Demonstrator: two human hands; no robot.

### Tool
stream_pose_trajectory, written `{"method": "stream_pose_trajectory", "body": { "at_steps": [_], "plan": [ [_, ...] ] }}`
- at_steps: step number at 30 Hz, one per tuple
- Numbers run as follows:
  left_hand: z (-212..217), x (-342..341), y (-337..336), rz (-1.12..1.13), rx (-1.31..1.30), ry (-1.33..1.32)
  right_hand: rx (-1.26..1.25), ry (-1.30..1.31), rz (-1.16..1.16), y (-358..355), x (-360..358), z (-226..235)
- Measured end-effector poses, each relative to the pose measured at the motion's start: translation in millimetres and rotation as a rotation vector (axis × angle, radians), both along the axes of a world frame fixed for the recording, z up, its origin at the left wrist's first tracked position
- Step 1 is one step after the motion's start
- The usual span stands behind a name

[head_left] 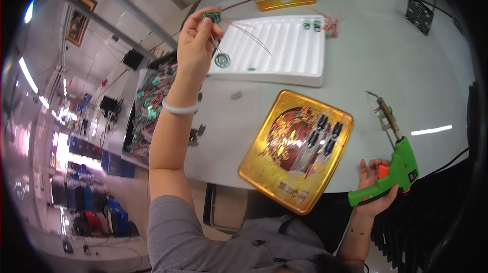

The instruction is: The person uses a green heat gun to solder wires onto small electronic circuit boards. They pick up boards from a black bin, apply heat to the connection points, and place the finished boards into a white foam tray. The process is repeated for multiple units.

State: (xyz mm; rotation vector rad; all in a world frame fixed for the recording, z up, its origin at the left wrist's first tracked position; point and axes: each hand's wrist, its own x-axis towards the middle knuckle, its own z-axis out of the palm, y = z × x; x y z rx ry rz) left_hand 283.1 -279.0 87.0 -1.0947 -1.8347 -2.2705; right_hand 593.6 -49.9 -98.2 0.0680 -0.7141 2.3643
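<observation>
On gold tin lid (264, 171), black parts (321, 133)

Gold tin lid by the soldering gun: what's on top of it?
On the gold tin lid lie several small black parts, clustered toward its far right corner. The rest of its printed face is bare. Whatever is beneath the lid is covered and cannot be seen.

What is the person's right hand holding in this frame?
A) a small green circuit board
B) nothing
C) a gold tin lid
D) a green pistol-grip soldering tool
D: the right hand grips the green soldering tool by its handle at the table's near edge.
</observation>
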Motion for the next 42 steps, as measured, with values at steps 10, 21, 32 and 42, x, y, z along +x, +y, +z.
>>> {"method": "stream_pose_trajectory", "body": {
  "at_steps": [10,21,32,42],
  "plan": [
    [-40,169,-76,0.020,-0.261,-0.020,0.061,-0.029,0.040,-27,14,22],
    [-94,262,-33,-0.275,0.069,-0.356,0.350,-0.323,0.222,-112,23,64],
    [-84,269,-26,-0.486,-0.283,-0.591,0.601,-0.313,0.124,-104,24,59],
    [-30,215,-28,-0.594,-0.804,-0.722,0.435,-0.364,0.213,-88,30,63]
  ]
}}
